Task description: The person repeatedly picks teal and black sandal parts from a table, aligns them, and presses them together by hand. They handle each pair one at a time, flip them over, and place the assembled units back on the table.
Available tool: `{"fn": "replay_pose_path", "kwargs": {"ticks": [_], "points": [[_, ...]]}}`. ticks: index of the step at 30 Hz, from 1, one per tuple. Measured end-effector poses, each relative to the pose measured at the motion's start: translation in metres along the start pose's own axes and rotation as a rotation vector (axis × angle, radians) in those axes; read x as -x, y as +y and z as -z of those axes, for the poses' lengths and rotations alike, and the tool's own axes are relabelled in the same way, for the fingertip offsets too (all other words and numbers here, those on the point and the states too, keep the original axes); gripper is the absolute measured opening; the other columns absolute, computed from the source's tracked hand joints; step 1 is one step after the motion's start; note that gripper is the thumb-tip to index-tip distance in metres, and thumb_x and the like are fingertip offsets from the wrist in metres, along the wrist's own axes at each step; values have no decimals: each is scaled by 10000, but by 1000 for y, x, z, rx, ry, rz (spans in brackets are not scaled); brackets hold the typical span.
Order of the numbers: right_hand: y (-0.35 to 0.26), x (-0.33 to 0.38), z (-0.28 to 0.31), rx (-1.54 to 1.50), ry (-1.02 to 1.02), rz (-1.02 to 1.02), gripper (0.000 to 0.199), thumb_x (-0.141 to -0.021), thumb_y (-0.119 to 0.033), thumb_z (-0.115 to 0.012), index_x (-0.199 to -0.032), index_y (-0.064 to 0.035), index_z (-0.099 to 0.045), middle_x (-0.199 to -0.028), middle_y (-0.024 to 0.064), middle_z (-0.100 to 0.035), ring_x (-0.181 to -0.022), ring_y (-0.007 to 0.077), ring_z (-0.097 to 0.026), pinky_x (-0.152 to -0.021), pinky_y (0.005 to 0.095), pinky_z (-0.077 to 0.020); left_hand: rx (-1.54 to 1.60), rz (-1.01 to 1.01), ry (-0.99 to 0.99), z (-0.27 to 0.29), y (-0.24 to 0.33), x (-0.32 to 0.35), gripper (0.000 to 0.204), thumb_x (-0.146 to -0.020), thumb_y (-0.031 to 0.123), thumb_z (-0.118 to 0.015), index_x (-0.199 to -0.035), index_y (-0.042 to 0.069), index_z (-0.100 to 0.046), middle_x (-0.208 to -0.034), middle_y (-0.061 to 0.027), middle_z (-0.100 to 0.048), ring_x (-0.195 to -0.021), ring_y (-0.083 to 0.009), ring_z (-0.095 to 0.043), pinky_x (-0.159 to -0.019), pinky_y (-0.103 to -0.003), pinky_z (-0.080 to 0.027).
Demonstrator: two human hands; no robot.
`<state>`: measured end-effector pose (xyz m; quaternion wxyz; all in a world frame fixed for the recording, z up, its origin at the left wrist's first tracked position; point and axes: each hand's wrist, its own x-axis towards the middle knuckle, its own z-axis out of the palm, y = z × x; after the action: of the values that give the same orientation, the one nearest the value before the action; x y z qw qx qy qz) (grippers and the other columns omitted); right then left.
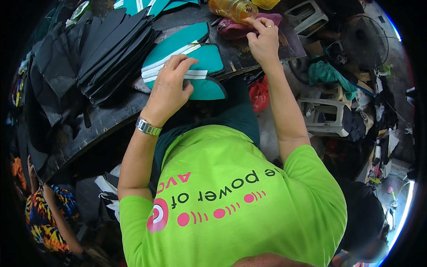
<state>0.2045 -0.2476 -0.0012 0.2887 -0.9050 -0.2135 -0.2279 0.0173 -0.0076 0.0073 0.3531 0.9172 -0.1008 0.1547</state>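
Teal fabric pieces (204,58) with dark edges and white strips (196,74) lie at the table's front edge. My left hand (171,84), wearing a metal watch, rests over them with thumb and fingers apart and curved, holding nothing that I can see. My right hand (265,42) reaches to the mouth of a clear jar (229,9) with amber contents. Its forefinger is stretched out at the rim, and the thumb is apart from it. Whether the fingertip is inside the jar I cannot tell. Beneath that hand lies a maroon cloth or pouch (229,29).
Stacked black panels (106,53) cover the left of the dark table (104,120). More teal pieces (153,6) lie at the far edge. To the right are plastic stools (322,116), a fan (365,42) and a green bag (331,75). Another person (51,213) is at the lower left.
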Motion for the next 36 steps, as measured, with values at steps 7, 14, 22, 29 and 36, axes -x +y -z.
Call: {"fn": "replay_pose_path", "kwargs": {"ticks": [7,14,22,29,36], "points": [[-60,50,20,-512,-203,-41,427,-865,2,-620,-1271,-97,-710,-1020,76,-621,-817,145,-601,-762,288,-498,-54,63,12,-4,-5,-5,321,-823,39,-695,-1143,34,-727,-1219,-142,-634,-1183,-344,-604,-1015,-419,-502],[-83,93,37,-330,-461,-14,830,-858,-50,-690,-1603,-167,-344,-932,160,-640,-840,275,-661,-809,369,-531,-125,117,55,-12,9,4,341,-845,84,-743,-1182,55,-701,-1145,-149,-628,-1104,-353,-602,-960,-441,-508],[-73,76,15,-771,-482,-109,789,-870,51,-621,-1589,-148,-365,-906,141,-629,-843,259,-652,-855,361,-524,-103,261,16,5,13,12,452,-817,128,-789,-1243,44,-662,-1124,-159,-615,-993,-333,-646,-861,-435,-542],[-79,66,-9,-730,-376,-38,770,-866,65,-615,-1572,-151,-397,-910,133,-631,-851,244,-641,-852,349,-521,-249,188,71,-4,2,-8,590,-755,376,-890,-1255,134,-693,-1073,-107,-638,-955,-295,-668,-770,-413,-557],[-77,77,-12,-657,-309,-30,736,-854,67,-635,-1535,-155,-464,-968,127,-634,-888,287,-628,-874,381,-516,-186,245,118,-24,-3,-19,240,-823,313,-837,-1033,202,-812,-972,-37,-681,-907,-274,-679,-746,-398,-537]]}}
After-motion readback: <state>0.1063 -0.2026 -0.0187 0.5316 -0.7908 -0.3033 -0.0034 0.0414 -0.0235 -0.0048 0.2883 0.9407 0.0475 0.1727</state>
